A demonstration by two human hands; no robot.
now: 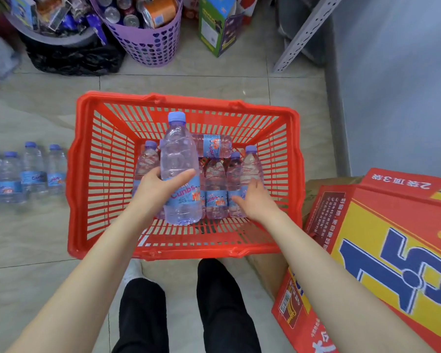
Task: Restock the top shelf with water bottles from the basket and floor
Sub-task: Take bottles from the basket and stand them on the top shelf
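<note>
A red slatted basket (87,174) stands on the tiled floor in front of my feet. My left hand (154,188) grips a clear water bottle (178,159) with a blue cap, held upright above the basket. My right hand (256,200) reaches into the basket with fingers spread, touching the upright bottles (250,169) at the right. One bottle (213,146) lies on its side at the back of the basket. Several more bottles (33,169) stand on the floor to the left. The top shelf is out of view.
A red and yellow carton (382,250) lies at the right, close to the basket. A purple basket of cans (150,44), a black bag (71,59) and a green box (214,24) stand at the back. A white shelf post (306,34) leans by the grey wall.
</note>
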